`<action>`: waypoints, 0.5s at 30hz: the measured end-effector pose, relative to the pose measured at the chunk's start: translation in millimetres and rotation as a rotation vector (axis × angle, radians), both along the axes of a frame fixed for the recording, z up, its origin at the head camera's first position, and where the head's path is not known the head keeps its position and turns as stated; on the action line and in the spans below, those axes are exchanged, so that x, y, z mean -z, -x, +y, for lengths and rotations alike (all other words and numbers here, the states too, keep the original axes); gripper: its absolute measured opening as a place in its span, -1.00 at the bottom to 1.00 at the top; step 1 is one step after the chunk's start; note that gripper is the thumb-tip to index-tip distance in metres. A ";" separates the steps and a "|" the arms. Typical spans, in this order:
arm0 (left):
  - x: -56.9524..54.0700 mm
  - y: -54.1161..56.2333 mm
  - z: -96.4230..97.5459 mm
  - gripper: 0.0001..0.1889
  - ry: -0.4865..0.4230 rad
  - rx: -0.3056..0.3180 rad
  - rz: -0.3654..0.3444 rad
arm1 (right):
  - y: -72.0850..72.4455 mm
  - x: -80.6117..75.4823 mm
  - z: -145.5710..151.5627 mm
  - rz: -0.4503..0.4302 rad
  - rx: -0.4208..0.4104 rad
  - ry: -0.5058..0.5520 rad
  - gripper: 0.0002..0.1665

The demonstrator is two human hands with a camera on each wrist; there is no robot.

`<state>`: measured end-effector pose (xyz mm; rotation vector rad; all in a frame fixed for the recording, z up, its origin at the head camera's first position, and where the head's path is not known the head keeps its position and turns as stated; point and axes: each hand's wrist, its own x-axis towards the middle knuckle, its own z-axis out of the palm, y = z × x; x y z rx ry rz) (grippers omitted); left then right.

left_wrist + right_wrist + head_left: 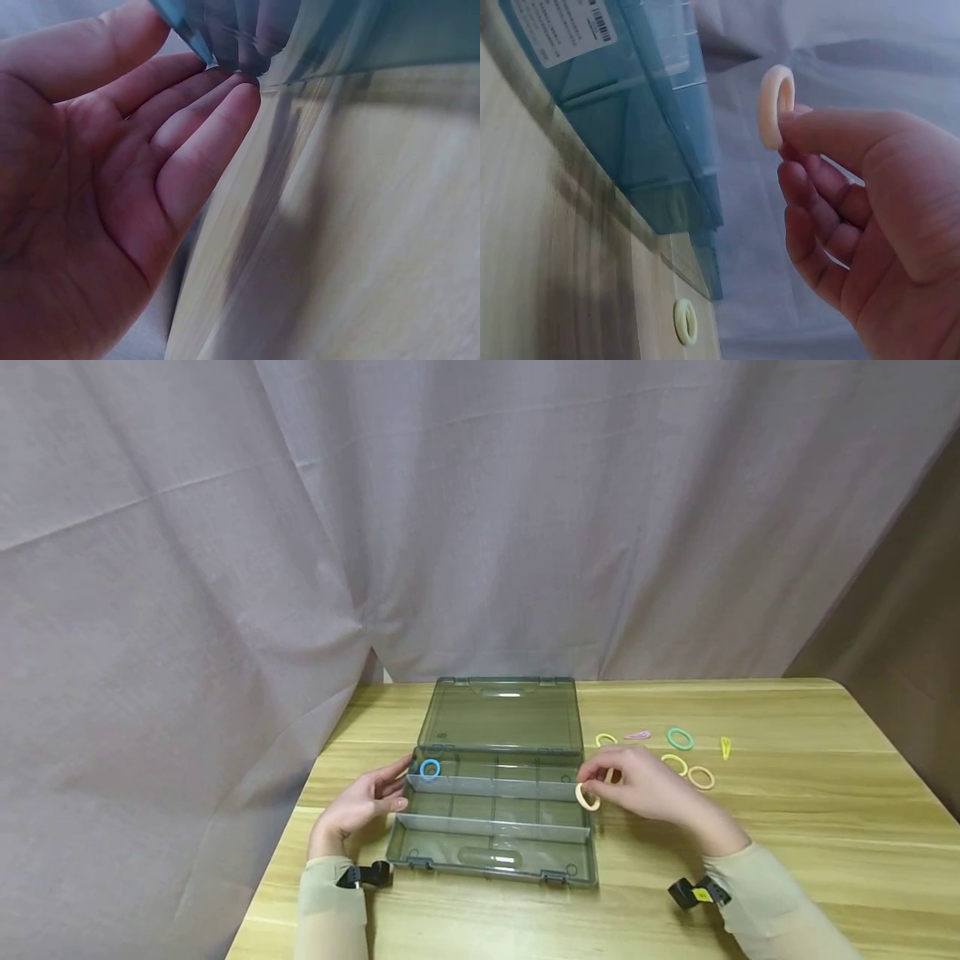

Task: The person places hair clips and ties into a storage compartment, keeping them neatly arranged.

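My right hand (648,785) pinches a peach hair tie (768,112) between thumb and fingertips, held over the right side wall of a smoky clear box (517,878). A blue hair tie (422,769) lies in the left end of the box's back row. At the box's left side is my left hand (356,806), its thumb and loosely straight fingers touching the wall. Fingertips (244,94) show right at the box's edge in the left wrist view.
Behind the box lies its opened lid (498,718). To the right are a green hair tie (670,739), a peach hair tie (702,787), yellow hair ties (673,757), a pink hair clip (637,735) and a yellow hair clip (725,747). A grey curtain (487,543) hangs behind the table.
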<state>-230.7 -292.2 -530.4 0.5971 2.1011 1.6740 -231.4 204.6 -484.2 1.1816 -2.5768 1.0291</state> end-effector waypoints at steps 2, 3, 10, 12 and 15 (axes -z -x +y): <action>0.4 0.2 0.2 -0.15 0.003 0.003 0.005 | 5.0 0.2 -5.7 -0.010 -0.009 -0.003 -0.78; 0.5 0.2 0.4 -0.15 0.004 0.003 0.008 | 7.3 0.4 -8.5 -0.014 -0.016 -0.009 -0.78; 1.7 0.3 -0.4 -0.17 -0.007 0.000 0.000 | 19.0 -1.0 -28.3 -0.042 -0.051 -0.048 -0.83; 2.2 0.4 -1.1 -0.18 -0.004 0.001 0.002 | 21.2 -1.8 -34.0 -0.030 -0.069 -0.052 -0.84; 2.6 0.6 -0.3 -0.18 -0.006 -0.001 0.004 | 25.2 -2.2 -43.0 -0.014 -0.092 -0.067 -0.87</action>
